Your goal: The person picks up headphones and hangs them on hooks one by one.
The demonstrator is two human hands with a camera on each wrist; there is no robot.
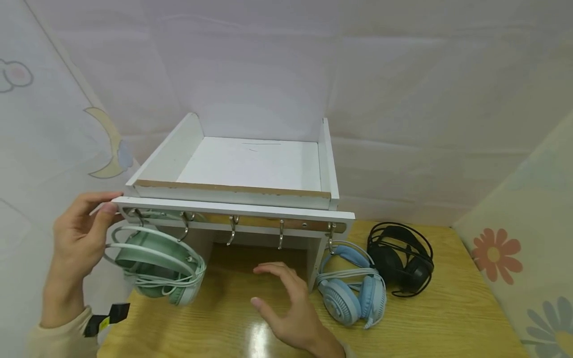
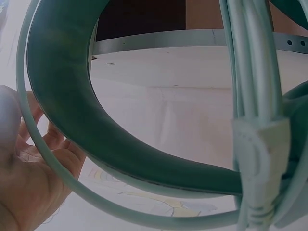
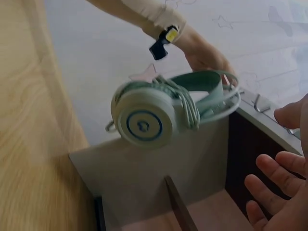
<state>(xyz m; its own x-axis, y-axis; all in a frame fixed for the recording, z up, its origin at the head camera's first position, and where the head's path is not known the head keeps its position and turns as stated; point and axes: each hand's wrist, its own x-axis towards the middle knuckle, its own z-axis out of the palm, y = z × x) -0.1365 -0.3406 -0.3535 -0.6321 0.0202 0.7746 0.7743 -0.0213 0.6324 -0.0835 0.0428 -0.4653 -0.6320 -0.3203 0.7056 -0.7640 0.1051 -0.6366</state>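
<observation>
Pale green headphones [image 1: 165, 258], their cable bundled around them, hang tilted from the left end of a white hook rail [image 1: 233, 206]. My left hand [image 1: 82, 238] is at that end, thumb and fingers around the rail's corner, just above the headband. In the left wrist view the green headband [image 2: 57, 72] partly covers the fingers. My right hand [image 1: 291, 308] is held in the air below the rail, thumb and fingers spread apart, holding nothing. The right wrist view shows one round earcup [image 3: 144, 122] with a blue ring.
Light blue headphones [image 1: 351, 293] lie on the wooden table [image 1: 447, 318] right of the white shelf unit [image 1: 255, 161]. Behind them are black headphones [image 1: 398, 258]. Several metal hooks [image 1: 233, 231] stick out along the rail. Patterned cloth [image 1: 403, 99] surrounds the table.
</observation>
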